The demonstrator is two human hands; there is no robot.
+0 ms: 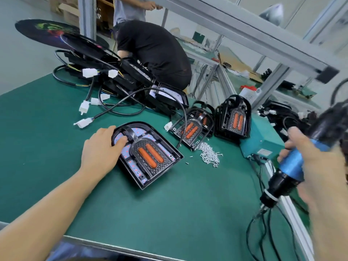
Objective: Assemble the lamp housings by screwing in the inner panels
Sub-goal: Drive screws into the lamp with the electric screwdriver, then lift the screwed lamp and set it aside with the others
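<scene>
2 hands work over a green bench mat [56, 147] that fills the lower frame, with grey aluminium framing [244, 32] crossing the upper right and a person in a black shirt [156, 51] bent over at upper centre. At centre, the lamp housing [146, 155] lies flat, its inner panel [150, 155] with 2 orange strips facing up. The left hand [103, 149] rests on the housing's rounded end, fingers loosely spread and pressing down. At right, the right hand [310, 166] grips a blue-and-black electric screwdriver [286, 176], tip pointing down off the mat's edge. A pile of screws [209, 154] sits just right of the housing; more housings [233, 117] stand behind, and cabled ones [120, 76] are stacked at upper left.
</scene>
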